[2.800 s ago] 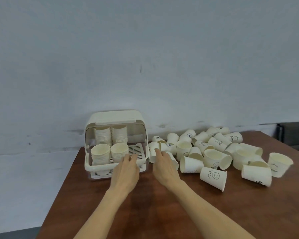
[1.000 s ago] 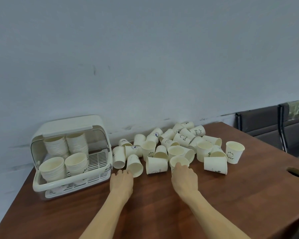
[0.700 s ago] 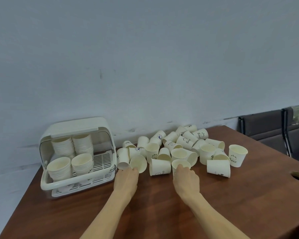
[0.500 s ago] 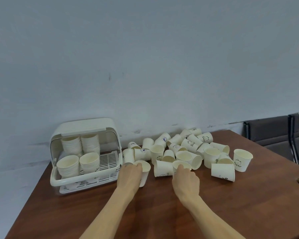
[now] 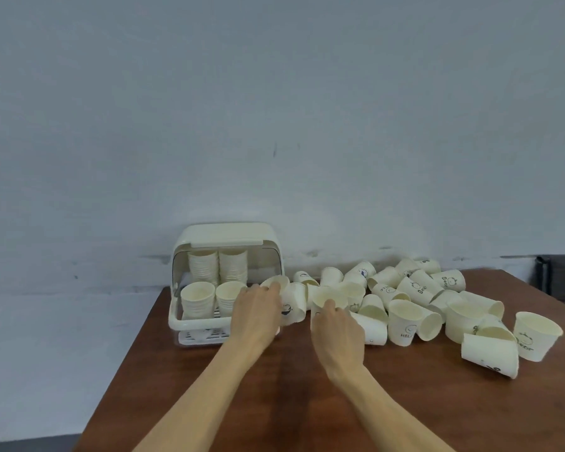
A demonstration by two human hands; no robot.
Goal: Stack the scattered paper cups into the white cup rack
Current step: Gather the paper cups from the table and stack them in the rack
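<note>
Centrally, both hands meet the near edge of the scattered paper cups (image 5: 402, 301). The left hand (image 5: 256, 313) curls around one cup (image 5: 276, 283), mouth tipped up and leftward, just beside the white cup rack (image 5: 224, 285), which lies to its left with four stacks inside. The right hand (image 5: 338, 327), farther from the rack, grips an upright cup (image 5: 327, 298). Remaining cups spread rightward over the brown wooden surface (image 5: 307, 402); a pale wall (image 5: 274, 125) stands behind.
</note>
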